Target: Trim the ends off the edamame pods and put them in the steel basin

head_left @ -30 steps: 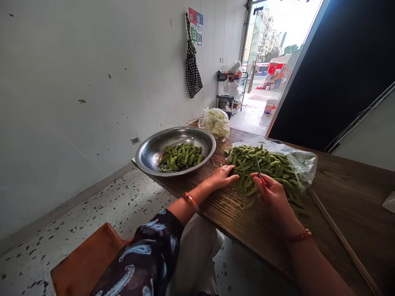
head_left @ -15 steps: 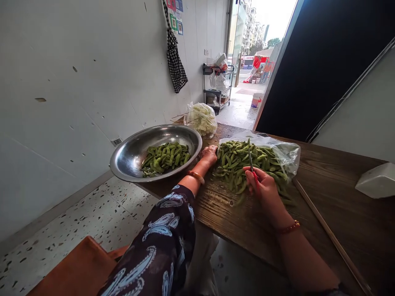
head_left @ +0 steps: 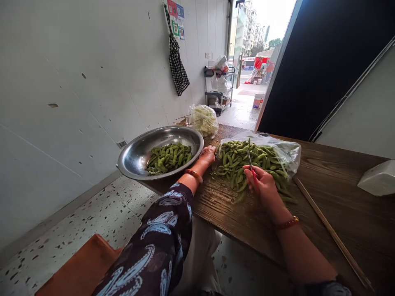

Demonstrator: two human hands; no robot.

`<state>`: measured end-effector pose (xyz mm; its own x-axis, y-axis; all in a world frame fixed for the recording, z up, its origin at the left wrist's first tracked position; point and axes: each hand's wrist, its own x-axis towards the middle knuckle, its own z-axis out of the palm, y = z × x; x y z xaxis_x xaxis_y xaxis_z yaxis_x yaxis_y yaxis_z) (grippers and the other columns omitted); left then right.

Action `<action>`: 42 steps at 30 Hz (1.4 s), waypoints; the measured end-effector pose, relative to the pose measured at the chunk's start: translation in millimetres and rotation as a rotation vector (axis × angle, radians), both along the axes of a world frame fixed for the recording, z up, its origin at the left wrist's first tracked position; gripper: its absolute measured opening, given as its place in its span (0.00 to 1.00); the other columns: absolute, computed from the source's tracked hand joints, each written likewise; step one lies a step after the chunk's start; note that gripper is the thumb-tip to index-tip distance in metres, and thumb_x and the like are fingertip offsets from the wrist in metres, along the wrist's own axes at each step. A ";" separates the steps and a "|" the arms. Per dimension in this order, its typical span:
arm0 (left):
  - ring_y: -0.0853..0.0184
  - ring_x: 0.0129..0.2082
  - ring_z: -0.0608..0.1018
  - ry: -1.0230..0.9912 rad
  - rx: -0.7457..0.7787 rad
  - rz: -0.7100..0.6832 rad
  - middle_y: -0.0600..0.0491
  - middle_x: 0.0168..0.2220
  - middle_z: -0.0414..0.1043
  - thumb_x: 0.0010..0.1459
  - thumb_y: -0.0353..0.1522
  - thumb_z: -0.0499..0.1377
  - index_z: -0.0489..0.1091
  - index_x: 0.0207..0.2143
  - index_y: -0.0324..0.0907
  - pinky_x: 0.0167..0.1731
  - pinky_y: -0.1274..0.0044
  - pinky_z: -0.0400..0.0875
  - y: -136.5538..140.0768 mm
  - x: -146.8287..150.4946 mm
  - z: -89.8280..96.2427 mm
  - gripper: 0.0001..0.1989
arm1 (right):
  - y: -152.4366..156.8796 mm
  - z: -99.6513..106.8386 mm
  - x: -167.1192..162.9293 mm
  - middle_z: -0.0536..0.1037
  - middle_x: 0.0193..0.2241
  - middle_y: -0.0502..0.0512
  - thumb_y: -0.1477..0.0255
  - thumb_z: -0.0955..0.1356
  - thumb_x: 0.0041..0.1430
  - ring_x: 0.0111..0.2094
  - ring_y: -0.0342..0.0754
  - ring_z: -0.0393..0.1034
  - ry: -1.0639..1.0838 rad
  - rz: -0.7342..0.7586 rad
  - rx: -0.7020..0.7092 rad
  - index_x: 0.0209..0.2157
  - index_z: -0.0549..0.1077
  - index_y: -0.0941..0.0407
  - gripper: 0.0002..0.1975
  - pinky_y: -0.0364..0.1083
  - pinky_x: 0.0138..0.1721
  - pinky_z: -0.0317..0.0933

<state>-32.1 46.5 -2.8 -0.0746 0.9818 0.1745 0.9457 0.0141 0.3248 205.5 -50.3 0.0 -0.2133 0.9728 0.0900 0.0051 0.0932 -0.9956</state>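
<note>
My right hand [head_left: 263,187] is closed on a pair of scissors [head_left: 253,176] with red handles, the dark blades pointing up and away over a heap of green edamame pods [head_left: 237,160]. The heap spills out of a clear plastic bag [head_left: 288,154] onto the wooden table [head_left: 216,205]. Between that heap and a wide steel bowl [head_left: 132,154], my left hand [head_left: 209,155] rests low at the heap's left edge. Its fingertips are turned away, so what they hold, if anything, is hidden. More pods [head_left: 169,158] lie inside the bowl.
Behind the bowl sits a clear bag of pale vegetables [head_left: 203,121], thin sticks beside it. A long wooden stick [head_left: 333,234] lies on the table's right side, near a whitish container [head_left: 378,179]. An orange-brown seat [head_left: 80,267] stands lower left. A shelf cart [head_left: 219,90] is by the doorway.
The view has shifted slightly, so the bowl and wall appear further right. The scissor tips sit a little lower. My left hand has drawn slightly leftward from the heap.
</note>
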 end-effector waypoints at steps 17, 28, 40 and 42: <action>0.72 0.26 0.64 -0.474 0.133 0.042 0.58 0.23 0.59 0.54 0.31 0.54 0.64 0.27 0.39 0.29 0.79 0.62 -87.4 -0.3 -7.2 0.05 | -0.5 5.4 3.0 0.67 0.20 0.45 0.52 0.71 0.49 0.16 0.39 0.57 0.017 -0.042 -0.033 0.42 0.73 0.55 0.25 0.40 0.14 0.51; 0.73 0.25 0.63 -0.894 -0.242 -0.372 0.56 0.24 0.64 0.51 0.41 0.60 0.70 0.31 0.36 0.28 0.79 0.57 -118.9 15.2 -0.5 0.15 | 3.3 0.7 4.7 0.67 0.19 0.44 0.52 0.71 0.49 0.16 0.38 0.57 0.035 -0.040 -0.010 0.41 0.73 0.56 0.24 0.39 0.15 0.52; 0.72 0.27 0.64 -0.784 0.074 -0.202 0.56 0.25 0.64 0.51 0.33 0.61 0.68 0.25 0.37 0.29 0.80 0.60 -81.6 42.5 12.6 0.08 | 11.1 5.2 9.8 0.67 0.19 0.44 0.53 0.72 0.49 0.15 0.37 0.57 0.138 -0.170 -0.017 0.41 0.74 0.55 0.23 0.38 0.13 0.52; 0.72 0.25 0.66 -0.923 -0.183 -0.412 0.55 0.25 0.67 0.55 0.39 0.58 0.68 0.29 0.38 0.27 0.80 0.61 -102.7 52.3 17.5 0.12 | 13.3 5.5 11.7 0.68 0.20 0.44 0.54 0.71 0.49 0.16 0.37 0.58 0.187 -0.218 -0.005 0.41 0.74 0.55 0.23 0.38 0.14 0.53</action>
